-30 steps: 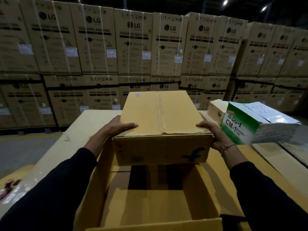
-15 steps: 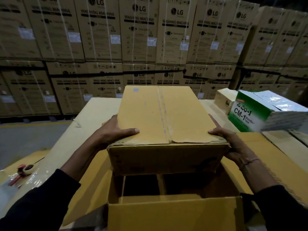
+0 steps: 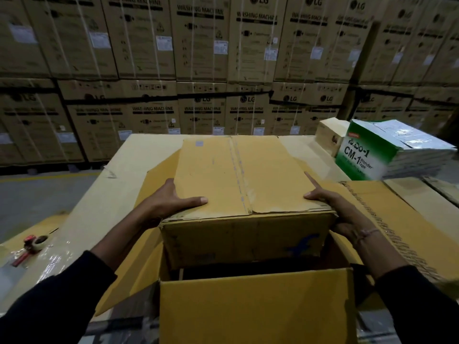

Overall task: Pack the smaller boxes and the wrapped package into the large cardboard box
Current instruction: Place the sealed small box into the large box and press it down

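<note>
Cardboard washing-machine cartons (image 3: 198, 45) stacked in two tiers fill the background. Below them a cardboard-covered table (image 3: 119, 184) carries the large cardboard box (image 3: 255, 306), its flaps spread open. A smaller taped box (image 3: 238, 184) sits partly down in its mouth, gripped on both sides: the left hand (image 3: 169, 202) has its thumb curled over the top, the right hand (image 3: 332, 207) clamps the right edge, forefinger pointing along it. At far right lies a green and white wrapped package (image 3: 387, 150), just beside a small pale box (image 3: 330, 137). A red tape dispenser (image 3: 31, 247) rests at left.
</note>
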The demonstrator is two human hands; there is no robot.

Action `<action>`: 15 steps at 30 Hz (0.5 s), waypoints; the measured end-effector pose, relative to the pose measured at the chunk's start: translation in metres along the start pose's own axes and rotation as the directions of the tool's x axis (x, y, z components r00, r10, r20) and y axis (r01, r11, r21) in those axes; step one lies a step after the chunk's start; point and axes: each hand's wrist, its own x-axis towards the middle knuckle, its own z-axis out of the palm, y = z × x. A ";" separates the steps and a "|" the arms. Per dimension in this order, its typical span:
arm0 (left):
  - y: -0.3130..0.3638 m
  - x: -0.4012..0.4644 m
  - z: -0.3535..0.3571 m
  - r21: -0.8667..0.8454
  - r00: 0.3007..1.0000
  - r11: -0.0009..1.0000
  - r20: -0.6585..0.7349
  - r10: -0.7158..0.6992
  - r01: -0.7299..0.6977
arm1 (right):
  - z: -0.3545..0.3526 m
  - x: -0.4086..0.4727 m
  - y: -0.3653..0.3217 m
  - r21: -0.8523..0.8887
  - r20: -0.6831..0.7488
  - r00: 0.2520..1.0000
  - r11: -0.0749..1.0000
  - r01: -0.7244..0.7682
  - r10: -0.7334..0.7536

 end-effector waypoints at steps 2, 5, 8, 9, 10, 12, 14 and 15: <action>-0.007 0.004 0.005 0.022 0.999 0.999 -0.014 -0.048 0.048 | -0.005 0.009 -0.001 -0.009 -0.015 0.999 1.000 -0.029 0.029; -0.015 0.011 0.014 0.120 0.996 0.989 -0.016 -0.086 0.088 | -0.009 0.022 -0.001 -0.091 -0.030 0.997 0.994 -0.067 0.065; -0.018 0.021 0.033 0.346 0.983 0.922 -0.005 -0.183 0.173 | -0.007 0.034 0.008 -0.329 -0.063 0.995 0.939 -0.098 0.082; -0.020 0.025 0.042 0.427 0.972 0.880 0.009 -0.233 0.207 | -0.006 0.039 0.014 -0.417 -0.053 0.995 0.903 -0.104 0.090; -0.023 0.027 0.053 0.501 0.955 0.830 0.020 -0.295 0.246 | -0.005 0.044 0.020 -0.501 -0.035 0.993 0.857 -0.118 0.117; -0.030 0.028 0.074 0.611 0.919 0.730 0.013 -0.394 0.305 | -0.001 0.050 0.031 -0.674 -0.047 0.980 0.718 -0.174 0.193; -0.033 0.027 0.088 0.666 0.899 0.662 -0.031 -0.436 0.344 | 0.001 0.058 0.044 -0.828 -0.085 0.967 0.523 -0.201 0.238; -0.032 0.027 0.091 0.678 0.895 0.645 -0.043 -0.443 0.352 | 0.003 0.060 0.048 -0.884 -0.100 0.965 0.424 -0.199 0.244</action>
